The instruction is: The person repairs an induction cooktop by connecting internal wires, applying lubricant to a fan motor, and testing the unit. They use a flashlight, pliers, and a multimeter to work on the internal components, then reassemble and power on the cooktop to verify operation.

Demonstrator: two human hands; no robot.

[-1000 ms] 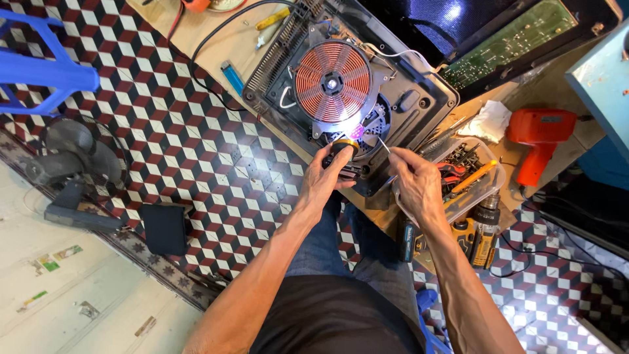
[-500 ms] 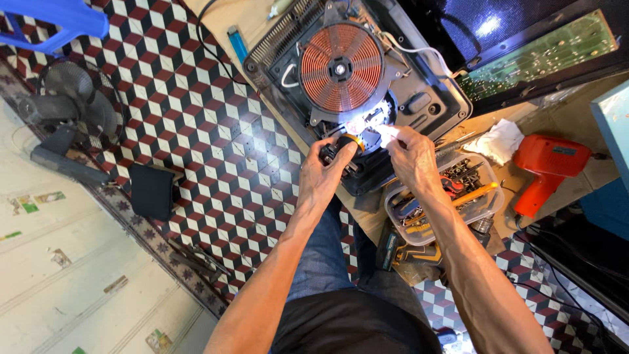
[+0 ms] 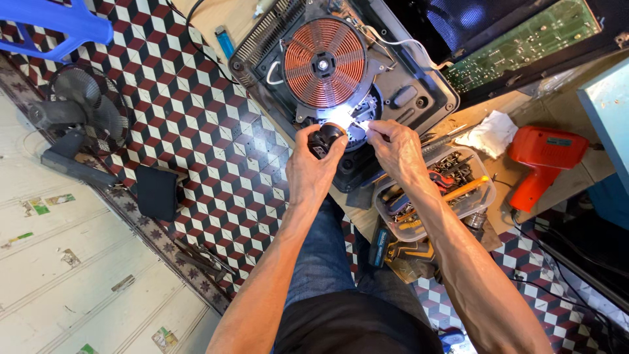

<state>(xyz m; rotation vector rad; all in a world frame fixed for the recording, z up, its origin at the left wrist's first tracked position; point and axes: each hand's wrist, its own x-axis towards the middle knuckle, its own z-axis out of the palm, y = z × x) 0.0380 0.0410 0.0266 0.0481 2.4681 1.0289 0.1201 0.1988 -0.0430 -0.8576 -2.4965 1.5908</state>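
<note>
Your left hand (image 3: 313, 167) is clenched round a small black torch (image 3: 322, 139), its beam glaring on the near edge of the opened induction cooker (image 3: 400, 98), just below the copper coil (image 3: 324, 62). Your right hand (image 3: 396, 147) pinches something small in that glare; what it is, you cannot tell. A clear tool box (image 3: 436, 196) sits beside your right wrist.
</note>
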